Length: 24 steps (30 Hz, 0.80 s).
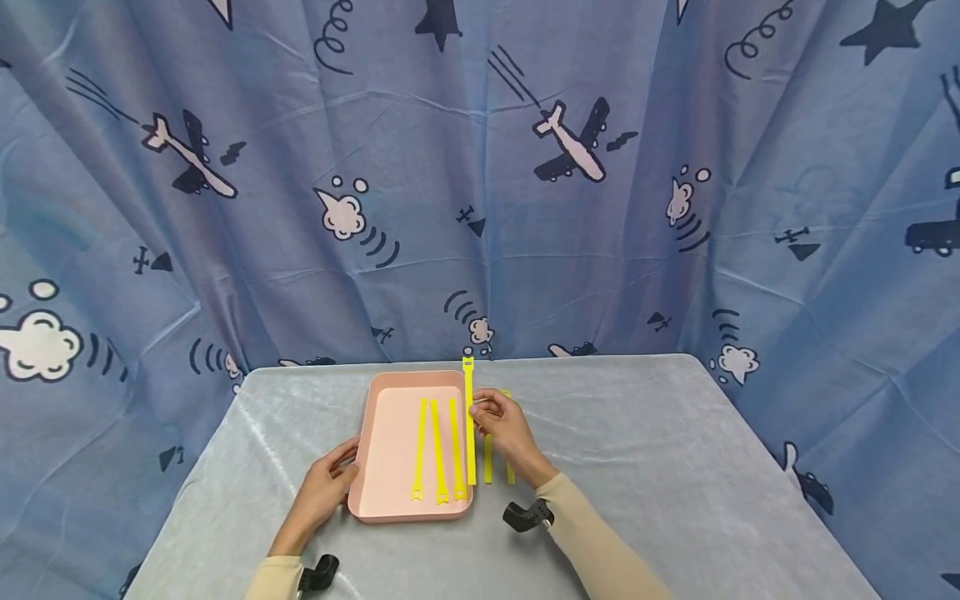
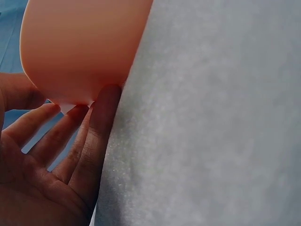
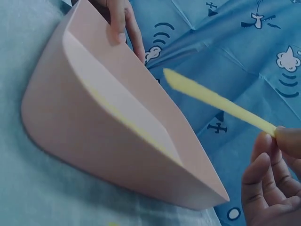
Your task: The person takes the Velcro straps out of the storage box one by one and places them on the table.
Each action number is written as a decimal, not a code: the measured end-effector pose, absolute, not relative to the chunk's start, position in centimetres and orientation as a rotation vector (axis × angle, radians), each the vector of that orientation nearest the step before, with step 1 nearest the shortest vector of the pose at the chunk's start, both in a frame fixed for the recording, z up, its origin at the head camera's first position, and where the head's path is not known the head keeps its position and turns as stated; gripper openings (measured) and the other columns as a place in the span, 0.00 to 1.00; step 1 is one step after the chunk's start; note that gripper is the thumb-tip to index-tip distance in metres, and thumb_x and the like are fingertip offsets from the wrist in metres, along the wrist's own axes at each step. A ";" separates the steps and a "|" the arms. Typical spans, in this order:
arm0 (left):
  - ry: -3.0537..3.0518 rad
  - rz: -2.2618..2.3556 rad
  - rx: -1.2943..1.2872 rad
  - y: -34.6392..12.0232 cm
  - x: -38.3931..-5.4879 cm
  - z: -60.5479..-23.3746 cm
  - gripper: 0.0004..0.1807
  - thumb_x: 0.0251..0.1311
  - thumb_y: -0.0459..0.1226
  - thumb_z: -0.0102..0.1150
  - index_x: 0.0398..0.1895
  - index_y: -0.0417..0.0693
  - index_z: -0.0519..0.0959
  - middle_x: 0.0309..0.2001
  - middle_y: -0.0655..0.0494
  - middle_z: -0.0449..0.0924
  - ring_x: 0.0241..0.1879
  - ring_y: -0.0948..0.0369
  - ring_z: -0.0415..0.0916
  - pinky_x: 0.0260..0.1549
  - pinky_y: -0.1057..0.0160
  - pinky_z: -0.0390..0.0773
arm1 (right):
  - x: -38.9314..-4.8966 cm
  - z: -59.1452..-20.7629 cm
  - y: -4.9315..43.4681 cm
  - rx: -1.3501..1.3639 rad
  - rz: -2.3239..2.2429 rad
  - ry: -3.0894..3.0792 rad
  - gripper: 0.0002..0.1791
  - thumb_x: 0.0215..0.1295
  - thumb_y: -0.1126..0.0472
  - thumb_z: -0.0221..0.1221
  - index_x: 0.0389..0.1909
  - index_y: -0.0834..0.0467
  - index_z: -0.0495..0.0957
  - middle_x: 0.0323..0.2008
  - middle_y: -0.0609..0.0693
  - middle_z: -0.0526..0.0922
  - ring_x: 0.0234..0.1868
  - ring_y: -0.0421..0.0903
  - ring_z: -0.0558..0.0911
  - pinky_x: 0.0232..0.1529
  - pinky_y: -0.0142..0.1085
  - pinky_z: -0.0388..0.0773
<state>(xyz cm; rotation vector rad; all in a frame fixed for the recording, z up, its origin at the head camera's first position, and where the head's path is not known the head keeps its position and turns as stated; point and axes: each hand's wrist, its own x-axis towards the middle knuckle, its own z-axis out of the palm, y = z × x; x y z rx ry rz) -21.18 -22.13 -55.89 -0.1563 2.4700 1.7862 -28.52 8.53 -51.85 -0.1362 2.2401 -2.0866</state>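
Note:
A pink tray [image 1: 388,442] lies on the table, and three yellow hook-and-loop cable ties [image 1: 438,454] lie lengthwise inside it. At its left side my left hand [image 1: 322,492] grips the wall, thumb at the rim and fingers against the outside. My right hand [image 1: 512,435] pinches another yellow cable tie [image 1: 469,383] between thumb and fingertips, above the tray's right edge. In the right wrist view this tie [image 3: 216,100] stretches from the fingertips toward the tray, apart from the rim. Two more yellow ties [image 1: 488,462] lie on the table, partly hidden by the right hand.
A grey cloth covers the table [image 1: 675,475], which ends at a blue patterned curtain [image 1: 420,208] behind. Each wrist wears a black band device [image 1: 527,516].

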 end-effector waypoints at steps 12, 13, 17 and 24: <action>2.480 1.800 -0.146 -21.9 -21.5 -56.3 0.27 0.70 0.35 0.52 0.72 0.52 0.67 0.68 0.42 0.70 0.55 0.51 0.78 0.31 0.63 0.82 | -29.1 -53.0 11.9 -0.044 -2.076 2.284 0.15 0.68 0.65 0.59 0.54 0.62 0.75 0.34 0.52 0.81 0.30 0.43 0.76 0.31 0.36 0.75; 2.477 1.805 -0.150 -21.9 -21.5 -56.4 0.27 0.70 0.35 0.52 0.71 0.52 0.67 0.68 0.42 0.70 0.54 0.52 0.78 0.30 0.63 0.82 | -29.1 -53.1 12.1 -0.040 -2.073 2.291 0.15 0.68 0.65 0.59 0.54 0.62 0.75 0.34 0.52 0.81 0.30 0.43 0.76 0.31 0.35 0.74; 2.480 1.808 -0.153 -21.8 -21.5 -56.4 0.27 0.69 0.34 0.52 0.71 0.51 0.67 0.68 0.42 0.70 0.54 0.52 0.78 0.31 0.63 0.82 | -29.2 -53.2 13.0 -0.038 -2.064 2.312 0.14 0.68 0.65 0.59 0.53 0.61 0.75 0.32 0.50 0.80 0.30 0.44 0.76 0.30 0.35 0.73; 2.491 1.799 -0.153 -22.0 -21.4 -56.3 0.27 0.70 0.34 0.52 0.72 0.51 0.67 0.68 0.42 0.70 0.55 0.51 0.77 0.32 0.64 0.82 | -29.4 -53.9 14.5 -0.013 -2.017 2.351 0.13 0.67 0.65 0.60 0.51 0.62 0.76 0.31 0.50 0.81 0.32 0.49 0.78 0.30 0.36 0.73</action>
